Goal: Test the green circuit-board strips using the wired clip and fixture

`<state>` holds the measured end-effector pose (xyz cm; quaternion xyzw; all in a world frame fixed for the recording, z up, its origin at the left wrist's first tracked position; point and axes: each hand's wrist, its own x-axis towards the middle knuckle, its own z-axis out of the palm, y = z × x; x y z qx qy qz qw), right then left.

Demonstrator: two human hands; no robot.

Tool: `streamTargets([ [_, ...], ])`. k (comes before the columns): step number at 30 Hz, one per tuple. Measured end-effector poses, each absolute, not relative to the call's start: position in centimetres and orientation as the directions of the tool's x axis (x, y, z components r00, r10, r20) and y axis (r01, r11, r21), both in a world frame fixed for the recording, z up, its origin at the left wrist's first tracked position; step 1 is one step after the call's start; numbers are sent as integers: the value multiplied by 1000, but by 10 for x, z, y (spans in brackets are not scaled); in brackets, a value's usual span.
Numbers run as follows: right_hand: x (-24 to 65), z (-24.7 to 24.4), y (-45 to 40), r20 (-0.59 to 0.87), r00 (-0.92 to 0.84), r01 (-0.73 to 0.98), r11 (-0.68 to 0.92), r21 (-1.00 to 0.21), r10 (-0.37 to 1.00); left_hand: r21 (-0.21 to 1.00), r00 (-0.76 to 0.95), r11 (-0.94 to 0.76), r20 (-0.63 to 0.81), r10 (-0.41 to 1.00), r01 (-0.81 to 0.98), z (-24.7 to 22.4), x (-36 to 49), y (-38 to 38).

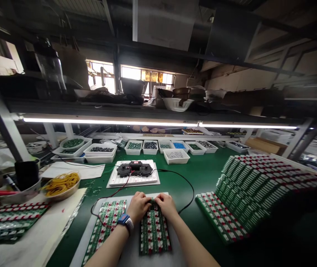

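Note:
A green circuit board panel (155, 231) with rows of white and red parts lies lengthwise before me on a pale sheet (130, 256). At its far end, my left hand (138, 207) is closed, its thumb and fingertips pinching at the panel's edge. My right hand (166, 205) pinches the same edge from the other side, almost meeting the left. Whether a small part sits between the fingertips is hidden. Left of this panel rests a second circuit board panel (106, 218), partly behind my left forearm, which wears a blue wristband (125, 221).
Stacked circuit boards (247, 189) rise at the right. A black device (135, 169) with cables sits on a white tray (114, 181). Behind stand several part bins (176, 157); yellow rubber bands fill a bowl (63, 194) at left. Another person's hands (157, 130) show beyond the shelf.

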<state>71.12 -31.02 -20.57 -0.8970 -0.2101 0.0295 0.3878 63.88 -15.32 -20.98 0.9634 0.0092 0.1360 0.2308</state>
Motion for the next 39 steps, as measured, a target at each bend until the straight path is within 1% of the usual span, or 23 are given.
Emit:
streamTargets([
  [5, 711, -206, -308, 98, 913, 352, -641, -682, 397, 500, 969, -865, 230, 88, -40, -214, 646, -149],
  [12, 706, -200, -302, 71, 936, 313, -725, -614, 345, 591, 968, -807, 208, 138, -12, -224, 645, -150],
  [17, 698, -198, -301, 80, 937, 321, -749, -580, 339, 626, 964, -780, 209, 164, -4, -226, 644, -151],
  [22, 691, -200, -299, 180, 934, 356, -763, -540, 308, 645, 959, -764, 224, 176, -10, -227, 644, -151],
  [25, 689, -200, -300, 179, 929, 369, -755, -542, 325, 651, 957, -759, 226, 182, -10, -228, 644, -152],
  [27, 688, -201, -301, 205, 920, 390, -743, -544, 333, 653, 956, -757, 228, 186, -8, -228, 644, -152],
  [31, 688, -204, -303, 259, 909, 416, -729, -544, 325, 651, 954, -759, 234, 189, -9, -226, 643, -153],
  [39, 688, -208, -303, 291, 903, 428, -728, -536, 316, 637, 951, -771, 238, 195, -1, -223, 642, -154],
])
